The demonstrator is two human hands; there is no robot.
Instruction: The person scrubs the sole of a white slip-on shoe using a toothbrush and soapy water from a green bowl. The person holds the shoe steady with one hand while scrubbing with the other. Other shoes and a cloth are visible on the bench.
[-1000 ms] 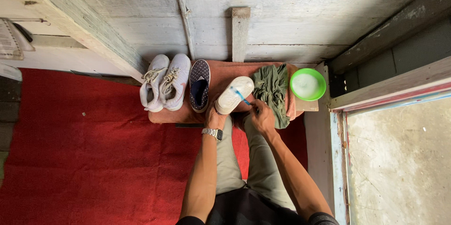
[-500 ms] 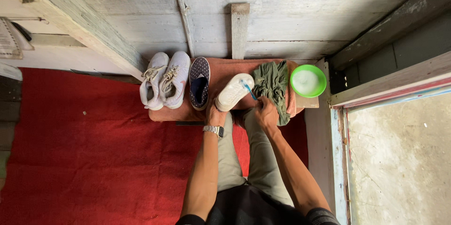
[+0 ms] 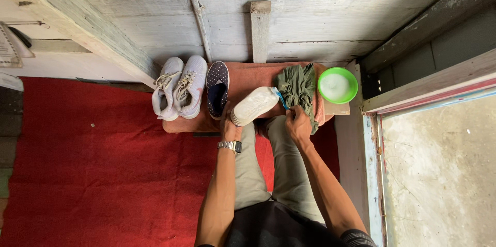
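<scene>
The person sits over a low bench (image 3: pixel 336 108) covered with a reddish cloth, set against a weathered plank wall. The left hand (image 3: pixel 230 127) has its fingers closed around the heel end of a white shoe (image 3: pixel 254 105), holding it sole-up and slanted across the bench. The right hand (image 3: pixel 297 122) grips a blue-handled brush (image 3: pixel 281 100), fingers wrapped shut on the handle, the brush end meeting the toe end of the shoe.

Against the picture from a second ago, the shoe now lies flatter and more lengthwise, its toe pointing toward the green cloth (image 3: pixel 298 86); earlier it stood more upright with the brush laid across the middle of the sole. The brush has since shifted to the toe. The right hand has drawn slightly lower.

A wristwatch (image 3: pixel 230 146) sits on the left wrist. On the bench, unchanged in place: a pair of white sneakers (image 3: pixel 178 92) at the left end, a dark dotted shoe (image 3: pixel 217 88) just beside them, and a green bowl (image 3: pixel 337 85) of whitish liquid at the right end. A red carpet (image 3: pixel 93 169) covers the floor.
</scene>
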